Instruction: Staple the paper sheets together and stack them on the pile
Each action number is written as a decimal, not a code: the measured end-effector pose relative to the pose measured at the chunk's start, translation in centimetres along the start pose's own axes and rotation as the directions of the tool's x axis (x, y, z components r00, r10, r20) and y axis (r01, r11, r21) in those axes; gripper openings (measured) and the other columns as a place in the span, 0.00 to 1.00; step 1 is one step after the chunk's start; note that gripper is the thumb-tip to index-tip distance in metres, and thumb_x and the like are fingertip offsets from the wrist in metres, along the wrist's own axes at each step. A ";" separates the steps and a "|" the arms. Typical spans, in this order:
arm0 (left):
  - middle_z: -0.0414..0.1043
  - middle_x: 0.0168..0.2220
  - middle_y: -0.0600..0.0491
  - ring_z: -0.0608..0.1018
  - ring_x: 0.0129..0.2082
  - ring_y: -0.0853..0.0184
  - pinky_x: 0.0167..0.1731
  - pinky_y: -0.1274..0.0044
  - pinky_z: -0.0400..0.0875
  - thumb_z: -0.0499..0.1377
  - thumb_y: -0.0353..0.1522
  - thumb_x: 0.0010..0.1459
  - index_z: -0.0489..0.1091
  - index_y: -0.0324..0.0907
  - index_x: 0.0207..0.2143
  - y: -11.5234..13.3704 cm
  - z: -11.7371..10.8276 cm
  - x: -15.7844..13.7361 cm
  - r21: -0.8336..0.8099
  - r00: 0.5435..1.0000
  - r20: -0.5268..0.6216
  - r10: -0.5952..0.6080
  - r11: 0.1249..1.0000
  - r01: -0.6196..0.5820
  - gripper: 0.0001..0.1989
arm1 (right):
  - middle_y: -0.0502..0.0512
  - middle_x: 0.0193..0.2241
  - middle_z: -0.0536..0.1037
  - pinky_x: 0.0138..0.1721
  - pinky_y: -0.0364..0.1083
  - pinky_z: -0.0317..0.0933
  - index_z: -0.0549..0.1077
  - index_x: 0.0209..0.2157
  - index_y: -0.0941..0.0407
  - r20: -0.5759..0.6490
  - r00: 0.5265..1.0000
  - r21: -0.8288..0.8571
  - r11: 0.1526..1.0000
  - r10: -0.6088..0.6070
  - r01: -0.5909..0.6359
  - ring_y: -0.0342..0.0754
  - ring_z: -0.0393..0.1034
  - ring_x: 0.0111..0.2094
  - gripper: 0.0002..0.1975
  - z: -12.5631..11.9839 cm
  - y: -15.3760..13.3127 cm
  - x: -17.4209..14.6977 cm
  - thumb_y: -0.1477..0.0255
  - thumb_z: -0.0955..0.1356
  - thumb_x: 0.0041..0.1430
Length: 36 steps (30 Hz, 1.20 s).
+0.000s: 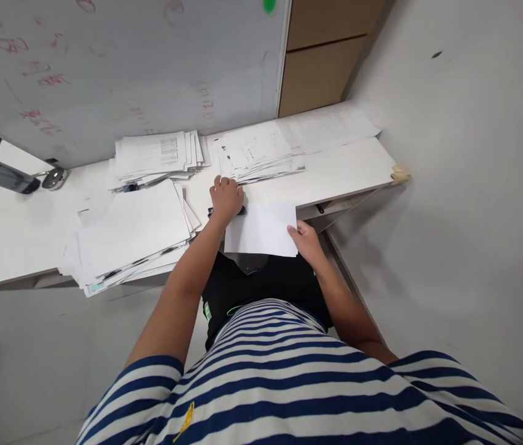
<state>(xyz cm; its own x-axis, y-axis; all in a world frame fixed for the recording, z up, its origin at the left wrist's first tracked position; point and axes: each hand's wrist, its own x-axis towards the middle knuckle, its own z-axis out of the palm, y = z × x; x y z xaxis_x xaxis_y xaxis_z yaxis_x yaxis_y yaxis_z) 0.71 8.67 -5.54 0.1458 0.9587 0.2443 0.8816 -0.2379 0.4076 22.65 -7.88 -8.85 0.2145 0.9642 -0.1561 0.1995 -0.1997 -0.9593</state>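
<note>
My left hand (226,196) presses down with curled fingers on a small black stapler (242,211) on the desk. Most of the stapler is hidden beneath that hand. White paper (263,228) lies with its upper left corner at the stapler, and its lower part reaches past the desk's front edge. My right hand (306,241) pinches this paper by its right edge, thumb on top. I cannot tell how many sheets it has. Just beyond my left hand is a printed paper pile (256,148).
A large paper stack (136,228) overhangs the desk's front edge at left, with another stack (150,154) behind it. A whiteboard (150,68) with red writing and cardboard boxes (321,74) stand behind the desk (344,167). A round metal object (54,178) sits far left.
</note>
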 end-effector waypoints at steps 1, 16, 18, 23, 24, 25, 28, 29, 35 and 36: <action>0.73 0.50 0.40 0.63 0.63 0.47 0.57 0.57 0.60 0.57 0.38 0.63 0.72 0.43 0.39 -0.2 -0.3 0.1 -0.071 1.000 -0.017 -0.021 0.997 0.019 0.09 | 0.52 0.32 0.79 0.35 0.46 0.63 0.74 0.35 0.55 -0.001 1.000 0.009 1.000 -0.001 0.002 0.50 0.71 0.34 0.15 0.2 0.2 -0.2 0.58 0.66 0.57; 0.62 0.24 0.50 0.70 0.32 0.61 0.35 0.69 0.58 0.45 0.37 0.69 0.53 0.46 0.21 -4.5 -0.3 -6.3 -0.070 0.951 -0.283 -0.121 0.992 0.105 0.20 | 0.54 0.34 0.83 0.33 0.46 0.66 0.79 0.36 0.56 -0.020 1.000 0.012 1.000 -0.022 0.022 0.51 0.75 0.34 0.16 -4.3 -3.3 1.1 0.58 0.70 0.51; 0.62 0.24 0.50 0.69 0.31 0.61 0.34 0.69 0.57 0.46 0.36 0.69 0.51 0.47 0.21 -4.2 -0.1 -6.1 -0.079 0.939 -0.308 -0.150 0.988 0.132 0.20 | 0.54 0.35 0.83 0.33 0.46 0.66 0.80 0.37 0.56 -0.081 0.996 0.026 0.999 -0.030 0.032 0.51 0.75 0.34 0.17 -6.2 -4.2 0.4 0.58 0.72 0.50; 0.64 0.27 0.49 0.69 0.33 0.61 0.35 0.69 0.57 0.47 0.37 0.68 0.52 0.47 0.22 -3.7 0.0 -6.0 -0.079 0.921 -0.335 -0.201 0.980 0.185 0.19 | 0.52 0.31 0.83 0.32 0.46 0.68 0.80 0.37 0.56 -0.113 0.987 0.299 0.951 0.119 -0.080 0.49 0.76 0.30 0.21 -6.7 -3.8 -1.0 0.58 0.77 0.43; 0.65 0.28 0.49 0.70 0.34 0.61 0.35 0.69 0.57 0.47 0.37 0.68 0.53 0.46 0.23 -3.7 0.0 -6.0 -0.075 0.921 -0.334 -0.202 0.979 0.187 0.18 | 0.53 0.30 0.83 0.32 0.46 0.69 0.80 0.37 0.56 -0.081 0.985 0.331 0.936 0.154 -0.119 0.48 0.76 0.29 0.21 -6.3 -3.5 -1.1 0.58 0.77 0.42; 0.65 0.28 0.49 0.70 0.34 0.60 0.36 0.69 0.57 0.47 0.37 0.68 0.54 0.46 0.23 -3.7 0.0 -6.0 -0.071 0.922 -0.332 -0.202 0.979 0.189 0.18 | 0.53 0.30 0.83 0.32 0.46 0.69 0.80 0.36 0.56 -0.054 0.983 0.347 0.926 0.178 -0.148 0.48 0.76 0.29 0.21 -5.9 -3.1 -1.2 0.58 0.78 0.41; 0.65 0.28 0.49 0.70 0.35 0.60 0.37 0.68 0.58 0.47 0.37 0.68 0.54 0.46 0.23 -3.6 0.1 -6.0 -0.073 0.924 -0.318 -0.212 0.977 0.199 0.18 | 0.53 0.31 0.84 0.32 0.46 0.70 0.80 0.36 0.56 -0.039 0.981 0.364 0.917 0.192 -0.164 0.49 0.77 0.30 0.21 -5.0 -2.2 -1.3 0.58 0.78 0.41; 0.65 0.28 0.49 0.70 0.35 0.60 0.37 0.68 0.59 0.47 0.37 0.68 0.54 0.46 0.23 -3.6 0.1 -6.0 -0.081 0.924 -0.314 -0.218 0.976 0.203 0.18 | 0.53 0.31 0.84 0.33 0.47 0.70 0.80 0.37 0.56 -0.047 0.980 0.366 0.917 0.191 -0.161 0.49 0.77 0.30 0.21 -4.8 -2.0 -1.3 0.58 0.78 0.42; 0.66 0.31 0.47 0.72 0.41 0.58 0.44 0.67 0.62 0.47 0.38 0.68 0.58 0.46 0.25 -4.0 0.5 -6.2 -0.163 0.920 -0.298 -0.256 0.963 0.216 0.17 | 0.56 0.33 0.84 0.37 0.52 0.73 0.78 0.39 0.54 -0.063 0.985 0.332 0.934 0.159 -0.130 0.55 0.79 0.34 0.20 -3.5 -2.7 -0.5 0.57 0.75 0.46; 0.67 0.32 0.47 0.72 0.42 0.57 0.45 0.66 0.62 0.48 0.39 0.68 0.59 0.46 0.25 -4.2 0.6 -6.2 -0.180 0.923 -0.280 -0.264 0.959 0.220 0.16 | 0.56 0.34 0.83 0.38 0.53 0.73 0.78 0.39 0.54 -0.054 0.989 0.322 0.940 0.135 -0.111 0.56 0.79 0.35 0.21 -2.9 -3.3 -0.1 0.56 0.74 0.47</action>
<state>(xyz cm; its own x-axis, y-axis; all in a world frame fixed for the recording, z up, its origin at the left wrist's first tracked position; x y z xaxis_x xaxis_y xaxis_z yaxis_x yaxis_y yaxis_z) -3.59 3.78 -9.31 -0.2241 0.9038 0.3645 0.7964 -0.0458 0.6030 24.76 -7.84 -4.94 0.2903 0.9177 -0.2711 -0.1439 -0.2382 -0.9605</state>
